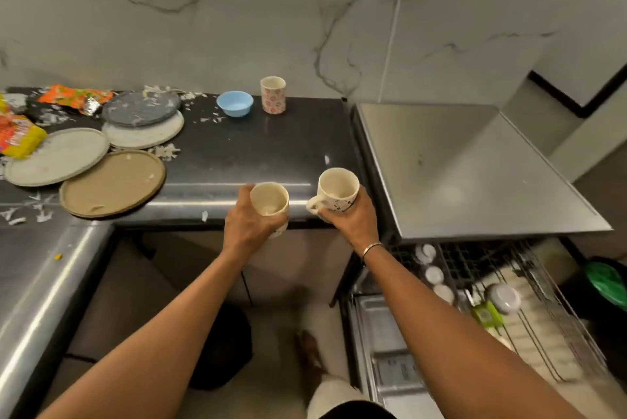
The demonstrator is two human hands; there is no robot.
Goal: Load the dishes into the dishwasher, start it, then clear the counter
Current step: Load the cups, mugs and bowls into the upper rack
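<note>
- Cream ceramic fills both hands: the left hand (pixel 249 220) is wrapped around a handleless cup (pixel 269 203), fingers closed on its side, mouth up.
- At 3 o'clock from it, the right hand (pixel 353 218) is closed around a mug (pixel 339 189) with dark markings, its handle pointing toward the left hand; both are held upright, clear of the counter edge, probably so any dregs stay in while they travel.
- At 5 o'clock, below the right forearm, the dishwasher rack (pixel 502 300) is pulled out, already holding small white pieces and a rounded bowl; the cups likely belong there next.
- Steel worktop (pixel 475 164) sits directly above that rack.
- At 9 to 10 o'clock, four dirty plates (pixel 112 182) overlap on the dark counter (pixel 254 147) among white scraps.
- At 12 o'clock, a blue bowl (pixel 234 103) and a patterned tumbler (pixel 273 94) stand side by side near the wall.
- At 10 o'clock, orange and yellow snack wrappers (pixel 73 96) lie crumpled; their printing is too blurred to read, and the mug's markings likewise.
</note>
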